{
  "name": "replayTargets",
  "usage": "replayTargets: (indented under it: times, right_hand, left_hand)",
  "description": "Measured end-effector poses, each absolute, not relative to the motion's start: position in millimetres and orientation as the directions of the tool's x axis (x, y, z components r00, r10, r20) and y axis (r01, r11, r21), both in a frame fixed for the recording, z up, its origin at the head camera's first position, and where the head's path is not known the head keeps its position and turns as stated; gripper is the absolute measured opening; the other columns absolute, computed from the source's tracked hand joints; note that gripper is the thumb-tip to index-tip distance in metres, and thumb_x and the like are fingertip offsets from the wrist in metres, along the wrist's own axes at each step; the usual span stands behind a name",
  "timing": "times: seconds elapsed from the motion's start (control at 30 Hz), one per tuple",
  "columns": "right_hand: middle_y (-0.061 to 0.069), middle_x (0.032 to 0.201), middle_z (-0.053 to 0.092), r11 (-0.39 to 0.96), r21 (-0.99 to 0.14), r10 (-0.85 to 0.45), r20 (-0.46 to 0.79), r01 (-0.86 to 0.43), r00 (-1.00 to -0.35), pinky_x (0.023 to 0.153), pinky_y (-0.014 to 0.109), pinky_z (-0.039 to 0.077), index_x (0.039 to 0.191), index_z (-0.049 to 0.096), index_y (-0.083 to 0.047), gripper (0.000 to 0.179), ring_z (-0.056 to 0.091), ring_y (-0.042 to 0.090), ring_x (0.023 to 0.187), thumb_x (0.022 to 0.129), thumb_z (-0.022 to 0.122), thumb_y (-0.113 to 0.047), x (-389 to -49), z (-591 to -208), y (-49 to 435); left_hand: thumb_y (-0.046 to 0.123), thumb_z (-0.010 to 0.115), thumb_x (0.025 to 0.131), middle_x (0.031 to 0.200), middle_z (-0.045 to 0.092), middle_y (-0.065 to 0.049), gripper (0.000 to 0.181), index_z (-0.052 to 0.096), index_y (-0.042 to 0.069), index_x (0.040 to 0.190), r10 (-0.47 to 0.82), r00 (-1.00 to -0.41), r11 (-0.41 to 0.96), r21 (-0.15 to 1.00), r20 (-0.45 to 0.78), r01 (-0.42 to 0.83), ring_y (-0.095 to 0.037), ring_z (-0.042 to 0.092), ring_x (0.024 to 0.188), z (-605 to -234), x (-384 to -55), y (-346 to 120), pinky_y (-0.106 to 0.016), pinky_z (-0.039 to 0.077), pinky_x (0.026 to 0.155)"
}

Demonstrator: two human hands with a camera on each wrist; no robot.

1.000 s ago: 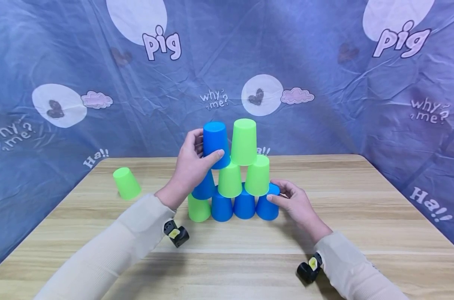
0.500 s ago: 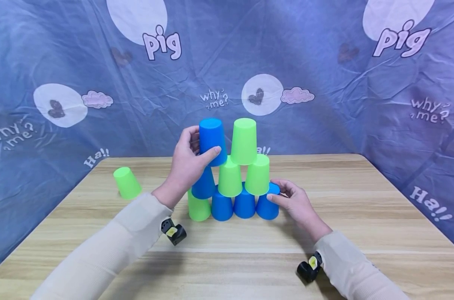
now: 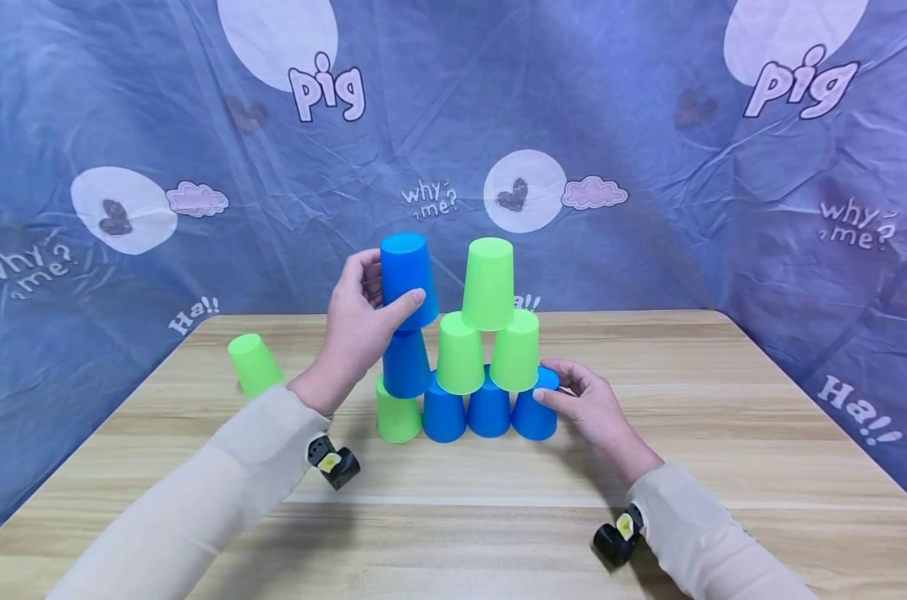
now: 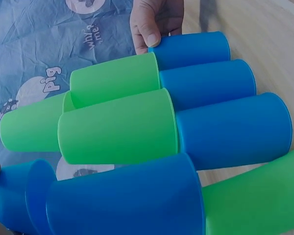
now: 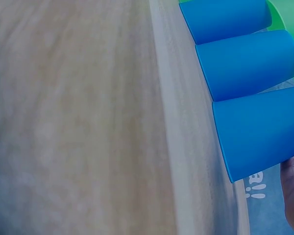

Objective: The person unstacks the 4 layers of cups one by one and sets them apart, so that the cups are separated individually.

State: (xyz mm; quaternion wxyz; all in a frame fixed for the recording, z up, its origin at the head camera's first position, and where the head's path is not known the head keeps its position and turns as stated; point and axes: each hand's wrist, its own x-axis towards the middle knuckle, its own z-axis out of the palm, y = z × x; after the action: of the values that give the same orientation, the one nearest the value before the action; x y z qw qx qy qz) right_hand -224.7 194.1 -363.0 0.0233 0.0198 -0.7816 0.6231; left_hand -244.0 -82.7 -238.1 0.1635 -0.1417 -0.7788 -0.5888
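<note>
My left hand [image 3: 352, 321] grips an upside-down blue cup [image 3: 407, 275], thumb in front and fingers behind. In the left wrist view that cup's rim [image 4: 39, 196] is right at the base of the middle row's left blue cup [image 4: 122, 196]. Beside it stand two green cups [image 3: 459, 354], with one green cup [image 3: 488, 283] on top of them. The bottom row has a green cup [image 3: 398, 412] at left and blue cups [image 3: 443, 412] after it. My right hand [image 3: 596, 408] pinches the rightmost bottom blue cup [image 3: 532, 417] near its top.
A lone green cup [image 3: 253, 362] stands upside down on the wooden table [image 3: 483, 533], left of the stack and partly behind the left sleeve [image 3: 221, 483]. A printed blue cloth [image 3: 633, 100] hangs behind the table.
My left hand has carried the blue cup left and slightly up, away from the top green cup. The right hand and the rest of the stack stay in place.
</note>
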Motion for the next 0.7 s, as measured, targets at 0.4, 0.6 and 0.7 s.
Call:
replayTargets:
  times: [0.4,0.6,0.7]
  right_hand:
    - [0.017,0.121,0.054,0.24,-0.969,0.003,0.064,-0.062,-0.998,0.101,0.037,0.039,0.131,0.047,-0.002,0.054,0.052,0.022,0.109,0.084,0.068,-0.019,-225.3,-362.8,194.1]
    - [0.017,0.121,0.054,0.253,-0.966,0.001,0.059,-0.057,-0.998,0.099,0.035,0.04,0.131,0.047,-0.003,0.054,0.051,0.023,0.11,0.084,0.068,-0.02,-225.2,-362.9,194.3]
    - [0.016,0.121,0.054,0.256,-0.965,0.003,0.059,-0.056,-0.998,0.097,0.033,0.041,0.131,0.047,-0.004,0.054,0.052,0.022,0.109,0.084,0.068,-0.02,-225.2,-362.8,194.3]
  left_hand:
    - [0.02,0.069,0.083,0.124,0.05,-0.012,0.059,0.038,0.008,0.132,-0.036,-0.91,0.277,0.879,0.413,0.388,-0.024,0.051,0.114,-238.9,-246.4,-97.2,-0.039,0.042,0.1]
    - [0.023,0.068,0.084,0.124,0.05,-0.012,0.059,0.038,0.009,0.132,-0.062,-0.902,0.294,0.872,0.427,0.392,-0.024,0.05,0.114,-240.4,-247.2,-107.0,-0.04,0.042,0.1]
    - [0.022,0.068,0.084,0.124,0.05,-0.012,0.058,0.038,0.008,0.132,-0.076,-0.897,0.299,0.868,0.436,0.397,-0.025,0.05,0.113,-239.9,-246.9,-111.1,-0.04,0.042,0.1]
